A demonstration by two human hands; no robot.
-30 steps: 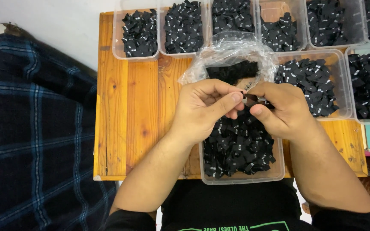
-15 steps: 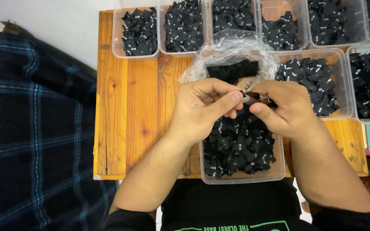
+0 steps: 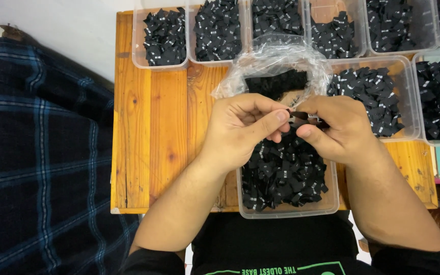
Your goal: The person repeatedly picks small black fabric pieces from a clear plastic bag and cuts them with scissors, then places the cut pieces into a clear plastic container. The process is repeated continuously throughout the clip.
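Observation:
My left hand (image 3: 243,127) and my right hand (image 3: 337,130) meet over a clear plastic tub (image 3: 287,210) full of small black fabric labels. Both pinch one small black label (image 3: 301,118) between thumbs and fingertips, just above the tub. Behind my hands lies an open clear plastic bag (image 3: 271,63) with more black labels inside.
The wooden table (image 3: 151,127) carries several more clear tubs of black labels along the back, such as the far-left tub (image 3: 161,38), and another at the right (image 3: 378,91). A dark blue plaid cloth (image 3: 36,168) lies left of the table.
Both hands stay nearly still over the tub; the fingertips shift slightly on the small label between them.

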